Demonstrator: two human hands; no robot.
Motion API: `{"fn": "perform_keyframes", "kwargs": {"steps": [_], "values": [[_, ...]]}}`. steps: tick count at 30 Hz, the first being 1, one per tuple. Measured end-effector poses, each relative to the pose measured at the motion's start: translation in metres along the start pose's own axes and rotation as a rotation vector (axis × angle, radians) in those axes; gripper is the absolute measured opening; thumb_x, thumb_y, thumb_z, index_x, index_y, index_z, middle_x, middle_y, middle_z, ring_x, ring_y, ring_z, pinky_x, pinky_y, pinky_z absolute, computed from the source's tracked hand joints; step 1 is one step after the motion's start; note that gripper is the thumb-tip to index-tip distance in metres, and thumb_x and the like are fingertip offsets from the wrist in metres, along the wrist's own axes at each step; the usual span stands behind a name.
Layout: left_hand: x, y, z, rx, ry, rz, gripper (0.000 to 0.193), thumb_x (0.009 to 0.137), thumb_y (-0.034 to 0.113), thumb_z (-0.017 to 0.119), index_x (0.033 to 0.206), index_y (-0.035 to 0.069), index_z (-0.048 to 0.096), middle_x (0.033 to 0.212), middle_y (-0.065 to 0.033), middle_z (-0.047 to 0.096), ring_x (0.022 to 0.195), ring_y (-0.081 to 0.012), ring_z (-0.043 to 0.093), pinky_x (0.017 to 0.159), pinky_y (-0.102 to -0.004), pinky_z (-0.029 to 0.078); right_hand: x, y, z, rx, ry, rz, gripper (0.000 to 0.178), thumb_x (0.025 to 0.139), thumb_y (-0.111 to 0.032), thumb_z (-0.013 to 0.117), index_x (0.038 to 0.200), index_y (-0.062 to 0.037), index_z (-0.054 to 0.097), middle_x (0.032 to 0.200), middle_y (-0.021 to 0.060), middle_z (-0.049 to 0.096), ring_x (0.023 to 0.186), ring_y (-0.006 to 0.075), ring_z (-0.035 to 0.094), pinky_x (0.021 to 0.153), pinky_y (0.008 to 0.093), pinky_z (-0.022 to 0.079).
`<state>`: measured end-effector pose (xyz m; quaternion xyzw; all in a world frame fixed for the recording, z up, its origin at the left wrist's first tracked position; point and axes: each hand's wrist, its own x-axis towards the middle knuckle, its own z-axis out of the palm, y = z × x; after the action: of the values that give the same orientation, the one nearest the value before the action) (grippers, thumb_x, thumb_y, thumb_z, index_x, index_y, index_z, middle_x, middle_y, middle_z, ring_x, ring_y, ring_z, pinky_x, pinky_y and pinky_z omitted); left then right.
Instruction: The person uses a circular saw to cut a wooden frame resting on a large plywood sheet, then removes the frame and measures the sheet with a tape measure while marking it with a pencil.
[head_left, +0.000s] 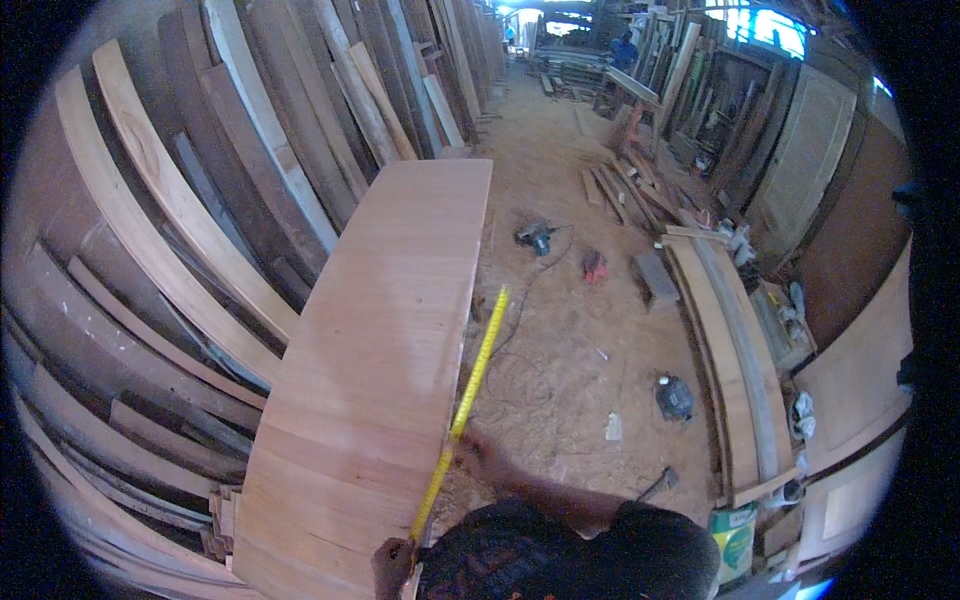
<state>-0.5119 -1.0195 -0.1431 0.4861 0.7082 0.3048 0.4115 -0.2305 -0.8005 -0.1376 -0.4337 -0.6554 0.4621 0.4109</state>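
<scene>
A long, flat wooden panel [370, 330] lies lengthwise before me, its pale reddish-brown face upward. Along its right edge runs the yellow blade of a tape measure [480, 362], drawn out straight, its far end reaching past my right hand. My left hand [392, 566] is closed at the blade's near end, by the panel's near right corner; whether the tape's case is in it is hidden. Farther up the edge, my right hand [473, 457] grips the blade between its fingers, with the forearm crossing in from the right.
Many planks [260, 150] lean along the left wall. On the dusty floor lie a power tool [538, 237] with a cord, a red object [594, 265], a dark tool [674, 398] and a hammer-like tool [658, 486]. Stacked boards [715, 350] stand right; a person [624, 50] is far back.
</scene>
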Motion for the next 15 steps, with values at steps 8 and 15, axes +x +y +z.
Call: {"fn": "perform_keyframes", "kwargs": {"steps": [8, 15], "values": [[-0.055, -0.015, -0.017, 0.032, -0.027, -0.156, 0.025, 0.102, 0.029, 0.066, 0.101, 0.006, 0.073, 0.07, -0.0042, 0.06, 0.063, -0.0145, 0.051, 0.059, -0.0335, 0.044, 0.065, 0.004, -0.041, 0.162, 0.301, 0.113, 0.022, 0.105, -0.025, 0.06, 0.103, -0.0046, 0.069, 0.076, 0.0022, 0.066, 0.064, 0.0115, 0.06, 0.058, 0.0293, 0.051], [-0.081, -0.08, -0.044, -0.097, -0.036, -0.256, 0.019, 0.101, 0.02, 0.066, 0.103, 0.003, 0.073, 0.073, -0.0036, 0.061, 0.063, -0.0118, 0.051, 0.057, -0.0306, 0.043, 0.126, 0.01, -0.118, 0.177, 0.427, 0.144, 0.021, 0.104, -0.024, 0.062, 0.095, -0.0049, 0.064, 0.076, 0.0032, 0.065, 0.06, 0.011, 0.06, 0.053, 0.0288, 0.049]]}}
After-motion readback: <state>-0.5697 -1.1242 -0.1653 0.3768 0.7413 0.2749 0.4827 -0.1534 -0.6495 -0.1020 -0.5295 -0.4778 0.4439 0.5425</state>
